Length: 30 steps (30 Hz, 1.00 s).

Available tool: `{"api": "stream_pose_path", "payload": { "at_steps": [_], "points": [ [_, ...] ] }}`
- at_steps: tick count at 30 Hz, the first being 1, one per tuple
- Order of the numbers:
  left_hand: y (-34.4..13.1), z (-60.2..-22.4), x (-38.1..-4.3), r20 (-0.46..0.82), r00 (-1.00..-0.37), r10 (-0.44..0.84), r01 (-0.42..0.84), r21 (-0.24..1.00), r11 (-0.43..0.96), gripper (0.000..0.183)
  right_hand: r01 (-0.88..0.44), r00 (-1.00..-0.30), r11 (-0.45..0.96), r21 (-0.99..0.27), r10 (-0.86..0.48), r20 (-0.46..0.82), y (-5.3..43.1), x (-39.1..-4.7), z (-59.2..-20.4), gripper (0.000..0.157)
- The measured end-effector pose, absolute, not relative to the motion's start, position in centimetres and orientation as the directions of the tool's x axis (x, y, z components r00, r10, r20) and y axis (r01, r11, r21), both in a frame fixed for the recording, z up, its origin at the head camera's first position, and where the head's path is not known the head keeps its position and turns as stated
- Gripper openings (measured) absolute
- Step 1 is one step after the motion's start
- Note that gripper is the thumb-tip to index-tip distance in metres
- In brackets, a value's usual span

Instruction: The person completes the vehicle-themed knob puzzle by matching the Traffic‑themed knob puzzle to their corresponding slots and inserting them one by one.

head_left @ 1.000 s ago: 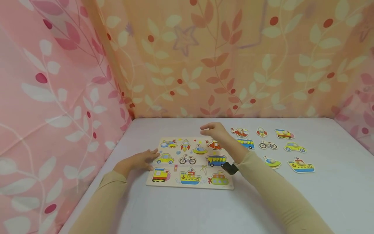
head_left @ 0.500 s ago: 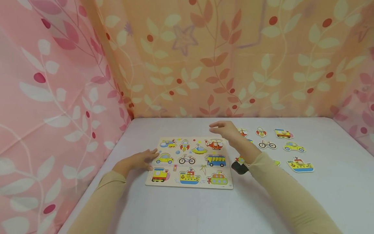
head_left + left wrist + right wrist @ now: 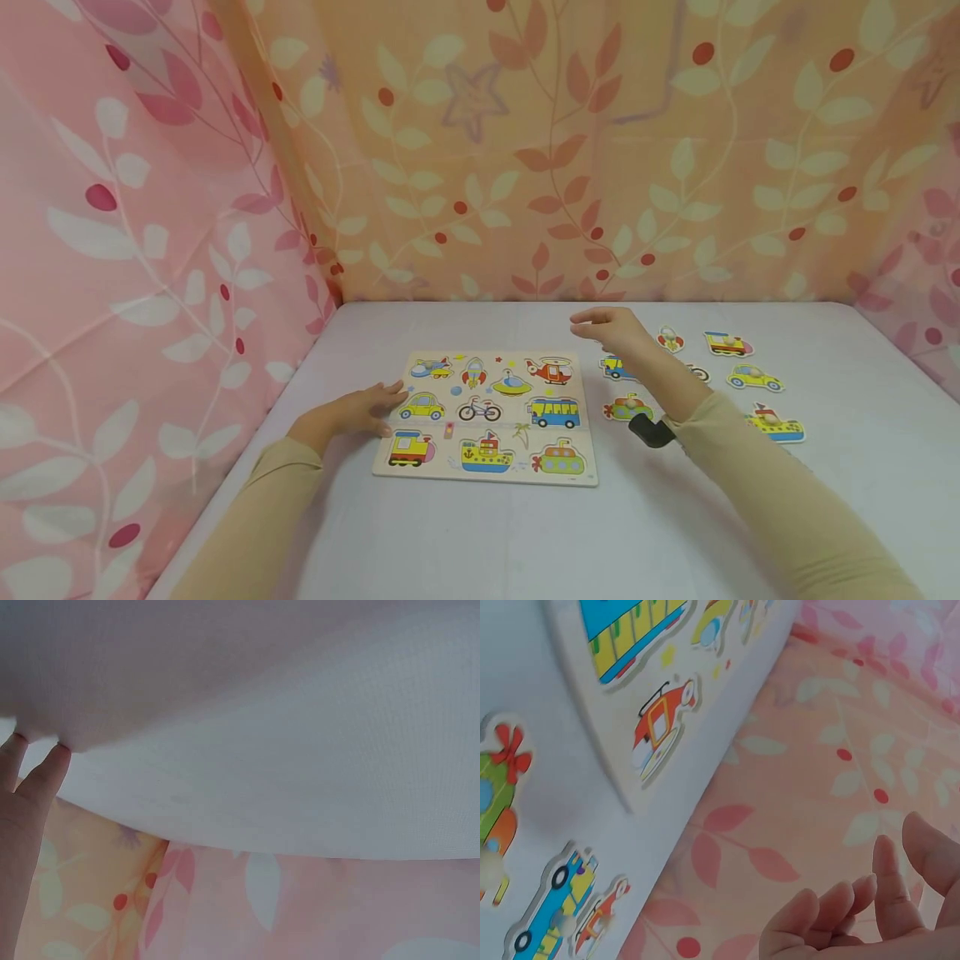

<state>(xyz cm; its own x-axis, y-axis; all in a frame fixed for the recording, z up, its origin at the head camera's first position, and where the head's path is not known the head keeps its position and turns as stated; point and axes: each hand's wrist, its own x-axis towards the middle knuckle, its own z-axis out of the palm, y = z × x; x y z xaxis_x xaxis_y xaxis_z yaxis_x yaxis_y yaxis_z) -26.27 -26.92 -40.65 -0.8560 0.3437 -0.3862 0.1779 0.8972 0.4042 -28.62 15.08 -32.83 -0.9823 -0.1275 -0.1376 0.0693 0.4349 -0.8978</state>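
Observation:
A wooden peg puzzle board [image 3: 468,477] printed with vehicles lies flat on the white table. At its top left a plane piece [image 3: 432,368] seems to sit in its cutout. My left hand [image 3: 358,412] rests at the board's left edge, fingers spread; in the left wrist view two fingers [image 3: 46,772] touch the white cloth. My right hand [image 3: 618,335] hovers above the loose pieces, fingers loosely bent and holding nothing. Nearest it are the bus piece [image 3: 615,367], the submarine piece [image 3: 628,407] and the helicopter piece [image 3: 600,919], which the hand hides in the head view.
Further right lie loose knobbed pieces: rocket [image 3: 670,338], train [image 3: 727,343], car [image 3: 756,377], a partly covered bicycle [image 3: 702,374] and ship [image 3: 780,429]. A black wrist strap part [image 3: 651,431] hangs under the right wrist. Patterned curtains [image 3: 480,167] close off the back and sides.
My right hand has moved right, from over the board's upper right corner to over the loose pieces. The submarine piece has come into view; the helicopter piece is now covered. The left hand stays put.

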Motion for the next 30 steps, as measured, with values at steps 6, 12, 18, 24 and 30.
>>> {"api": "stream_pose_path", "payload": {
  "at_steps": [6, 12, 18, 24, 30],
  "points": [
    [-26.9, -40.7, -26.2, -0.380, -0.858, 0.346, 0.181, 0.406, 0.896, 0.075, 0.106, -0.984, 0.437, -0.893, -0.086, -0.159, 16.5, -28.5, -32.6, 0.045],
    [-26.8, -40.5, -26.2, -0.383, -0.857, 0.344, 0.180, 0.403, 0.897, 0.076, 0.113, -0.983, 0.474, -0.873, -0.075, -0.168, 18.0, -28.5, -32.6, 0.047],
    [-26.7, -40.5, -26.2, -0.391, -0.864, 0.319, 0.147, 0.409, 0.901, 0.077, 0.128, -0.984, 0.475, -0.871, -0.048, -0.170, 19.5, -28.6, -32.8, 0.049],
    [-26.7, -40.4, -26.3, -0.382, -0.863, 0.332, 0.156, 0.424, 0.892, 0.075, 0.162, -0.982, 0.477, -0.864, -0.012, -0.190, 21.2, -28.7, -33.4, 0.052],
    [-26.8, -40.6, -26.4, -0.385, -0.859, 0.338, 0.161, 0.423, 0.892, 0.075, 0.208, -0.976, 0.500, -0.841, 0.050, -0.212, 23.2, -29.2, -34.0, 0.059]
  ]
}}
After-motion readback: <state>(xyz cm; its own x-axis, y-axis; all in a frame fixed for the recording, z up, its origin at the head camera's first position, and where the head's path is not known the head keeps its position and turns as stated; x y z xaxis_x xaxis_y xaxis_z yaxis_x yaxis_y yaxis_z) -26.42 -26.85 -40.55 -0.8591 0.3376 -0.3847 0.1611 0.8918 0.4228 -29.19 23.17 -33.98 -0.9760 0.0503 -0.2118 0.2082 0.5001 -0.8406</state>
